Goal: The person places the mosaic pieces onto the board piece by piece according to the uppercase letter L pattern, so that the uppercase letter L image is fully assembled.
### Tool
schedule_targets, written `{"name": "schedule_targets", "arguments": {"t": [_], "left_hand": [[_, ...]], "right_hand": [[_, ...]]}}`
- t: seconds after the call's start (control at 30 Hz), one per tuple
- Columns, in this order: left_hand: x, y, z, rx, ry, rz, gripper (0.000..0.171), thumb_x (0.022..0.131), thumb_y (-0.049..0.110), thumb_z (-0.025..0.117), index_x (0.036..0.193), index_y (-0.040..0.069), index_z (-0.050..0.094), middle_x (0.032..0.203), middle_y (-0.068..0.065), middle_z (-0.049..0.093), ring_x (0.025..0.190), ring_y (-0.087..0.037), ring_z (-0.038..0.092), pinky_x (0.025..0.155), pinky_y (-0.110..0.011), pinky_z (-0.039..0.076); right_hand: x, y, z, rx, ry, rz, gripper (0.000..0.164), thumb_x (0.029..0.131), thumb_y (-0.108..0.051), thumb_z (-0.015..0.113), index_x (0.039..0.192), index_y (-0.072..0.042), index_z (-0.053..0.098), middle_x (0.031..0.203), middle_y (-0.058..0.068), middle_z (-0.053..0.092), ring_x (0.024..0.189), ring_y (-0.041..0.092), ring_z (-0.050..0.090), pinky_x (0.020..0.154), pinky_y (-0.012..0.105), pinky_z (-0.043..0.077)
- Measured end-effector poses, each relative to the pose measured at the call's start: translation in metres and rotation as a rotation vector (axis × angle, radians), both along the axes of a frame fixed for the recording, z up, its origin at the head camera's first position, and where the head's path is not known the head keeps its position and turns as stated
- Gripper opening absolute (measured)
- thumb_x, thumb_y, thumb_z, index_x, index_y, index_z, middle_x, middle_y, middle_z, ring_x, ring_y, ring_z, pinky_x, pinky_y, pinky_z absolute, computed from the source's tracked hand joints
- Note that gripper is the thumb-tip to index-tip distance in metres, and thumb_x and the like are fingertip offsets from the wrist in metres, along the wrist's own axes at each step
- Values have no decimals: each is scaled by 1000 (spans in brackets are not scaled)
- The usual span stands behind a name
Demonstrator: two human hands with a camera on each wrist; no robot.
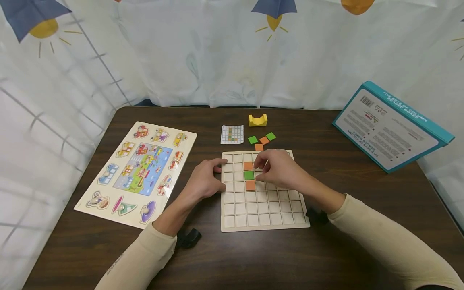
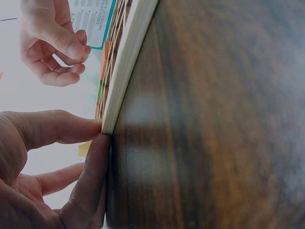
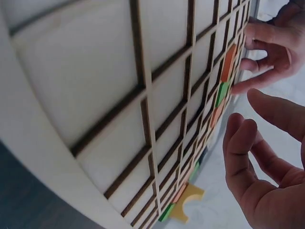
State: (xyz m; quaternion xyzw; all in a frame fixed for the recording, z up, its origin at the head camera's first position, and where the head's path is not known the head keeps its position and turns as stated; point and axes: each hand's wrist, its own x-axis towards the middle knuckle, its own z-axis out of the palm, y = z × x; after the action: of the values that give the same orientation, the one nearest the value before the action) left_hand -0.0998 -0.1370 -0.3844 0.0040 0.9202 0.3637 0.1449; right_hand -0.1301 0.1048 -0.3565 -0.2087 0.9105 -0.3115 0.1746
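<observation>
A wooden grid board point(image 1: 264, 219) lies at the table's middle. One of its columns holds an orange tile point(image 1: 248, 166), a green tile point(image 1: 249, 175) and another orange tile point(image 1: 250, 185). My left hand point(image 1: 205, 179) touches the board's left edge, thumb and fingertip set apart along it. Just right of the tiled column, my right hand point(image 1: 280, 169) hovers over the grid. In the right wrist view a gap shows between its thumb point(image 3: 274, 112) and fingers, with nothing visible in it. Loose green point(image 1: 253, 139) and orange tiles point(image 1: 264, 140) lie beyond the board.
A small grid pattern card point(image 1: 232, 134) and a yellow curved block point(image 1: 257, 121) lie behind the board. To the left is a picture puzzle board point(image 1: 119, 193). A teal box point(image 1: 389, 129) stands tilted at the right, and a white printed curtain point(image 1: 217, 60) hangs behind.
</observation>
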Motion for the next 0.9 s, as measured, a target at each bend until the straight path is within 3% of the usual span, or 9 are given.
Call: {"name": "schedule_targets", "arguments": {"t": [0.47,0.67,0.9], "left_hand": [[-1,1,0,-11,-9,4,83,67,1,83,146,15,61,118,-13,65,104,-30,57,78,-33,50],[0,1,0,-15,-6,2,83,67,1,83,146,13,61,117,-14,64,103,-30,57,77,-32,49],[0,3,0,-13,-9,9,83,67,0,83,146,14,61,118,-13,64,104,-30,57,77,-32,49]], "right_hand": [[-23,15,2,-18,41,-68,23,83,-7,83,104,-5,76,98,9,74,85,19,71,80,37,60],[-38,21,-1,-33,22,-114,26,84,-8,83,108,-5,75,97,9,72,88,21,66,82,36,55],[-53,31,-2,-50,30,-151,29,86,-7,81,115,-4,74,111,16,70,98,28,66,88,42,56]]}}
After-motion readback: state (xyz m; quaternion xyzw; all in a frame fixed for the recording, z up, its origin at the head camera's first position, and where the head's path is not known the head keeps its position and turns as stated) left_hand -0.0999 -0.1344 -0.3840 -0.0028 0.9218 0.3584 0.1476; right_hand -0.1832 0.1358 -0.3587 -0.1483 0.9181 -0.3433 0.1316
